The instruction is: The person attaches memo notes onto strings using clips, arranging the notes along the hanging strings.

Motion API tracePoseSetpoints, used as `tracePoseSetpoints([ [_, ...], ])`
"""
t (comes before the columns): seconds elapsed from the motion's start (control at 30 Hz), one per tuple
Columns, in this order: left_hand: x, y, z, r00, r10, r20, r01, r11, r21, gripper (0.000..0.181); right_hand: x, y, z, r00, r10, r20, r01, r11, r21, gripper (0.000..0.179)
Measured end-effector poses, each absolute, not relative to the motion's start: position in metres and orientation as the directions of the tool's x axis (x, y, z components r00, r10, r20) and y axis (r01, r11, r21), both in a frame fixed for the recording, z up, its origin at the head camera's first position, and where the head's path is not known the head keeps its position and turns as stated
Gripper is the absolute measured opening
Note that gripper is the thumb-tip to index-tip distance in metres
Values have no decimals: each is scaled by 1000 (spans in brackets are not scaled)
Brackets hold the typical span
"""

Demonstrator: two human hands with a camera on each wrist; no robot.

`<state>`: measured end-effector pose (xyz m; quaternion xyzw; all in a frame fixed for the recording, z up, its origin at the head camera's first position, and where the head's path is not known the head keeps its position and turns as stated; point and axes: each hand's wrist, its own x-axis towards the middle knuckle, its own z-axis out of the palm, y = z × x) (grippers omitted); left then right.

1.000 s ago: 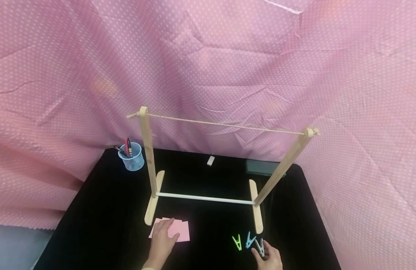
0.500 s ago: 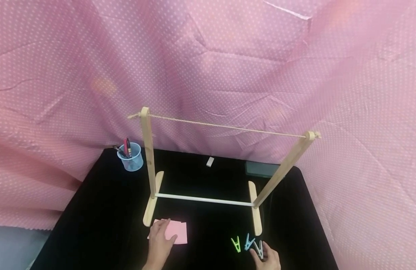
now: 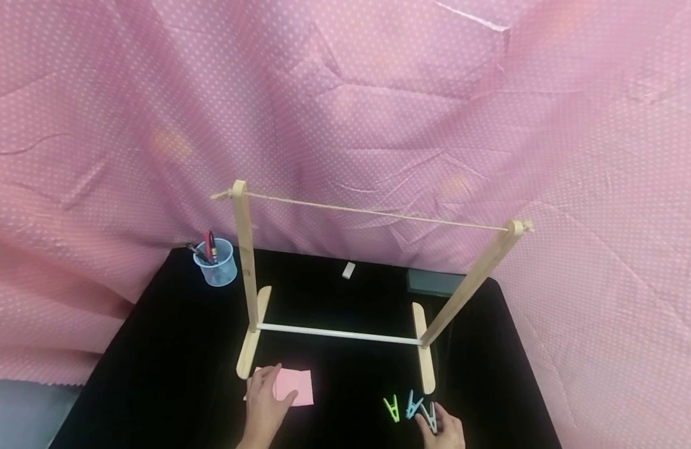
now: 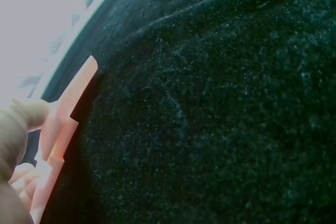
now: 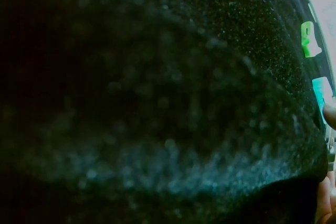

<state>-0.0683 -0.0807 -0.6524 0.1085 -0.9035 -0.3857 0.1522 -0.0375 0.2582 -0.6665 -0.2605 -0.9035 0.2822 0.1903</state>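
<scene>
Several pink paper sheets (image 3: 295,385) lie overlapping on the black cloth in the head view. My left hand (image 3: 263,405) rests on their left part, thumb spread away from the fingers; its palm hides some of the paper. The left wrist view shows the thumb (image 4: 34,113) touching a pink sheet (image 4: 79,85). My right hand (image 3: 446,431) pinches a grey clothespin (image 3: 432,419) between thumb and finger. Just left of it lie a blue clothespin (image 3: 413,405) and a lime-green clothespin (image 3: 392,408). Only the edge of the right hand shows in the right wrist view.
Behind the hands stands a wooden frame with a left post (image 3: 244,262), a right post (image 3: 480,274), a string (image 3: 373,212) and a white crossbar (image 3: 340,333). A blue pen cup (image 3: 217,268), a white block (image 3: 348,270) and a dark box (image 3: 432,282) lie farther back.
The pink sheets have shifted slightly under my left hand, and their overlap looks different. My right hand stays at the grey clothespin. The head view has shifted a little.
</scene>
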Motion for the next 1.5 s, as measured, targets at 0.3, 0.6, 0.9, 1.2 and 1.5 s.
tracePoseSetpoints([
  [0.3, -68, -80, -659, -916, -259, 306, 19, 734, 679, 66, -38, 257, -669, -779, 590, 210, 367, 702, -610, 46],
  [0.6, -70, -82, -662, -906, -230, 357, 58, 765, 641, 62, -39, 256, -669, -769, 618, 161, 413, 673, -614, 40],
  [0.9, -71, -82, -655, -958, -223, 181, -47, 743, 668, 55, -39, 255, -668, -758, 636, 146, 413, 640, -647, 36],
  [1.2, -70, -83, -655, -963, -215, 163, -54, 746, 663, 48, -38, 254, -666, -754, 646, 117, 426, 616, -663, 35],
  [1.5, -71, -83, -660, -929, -225, 295, 22, 760, 649, 44, -37, 253, -665, -753, 647, 125, 413, 611, -676, 34],
])
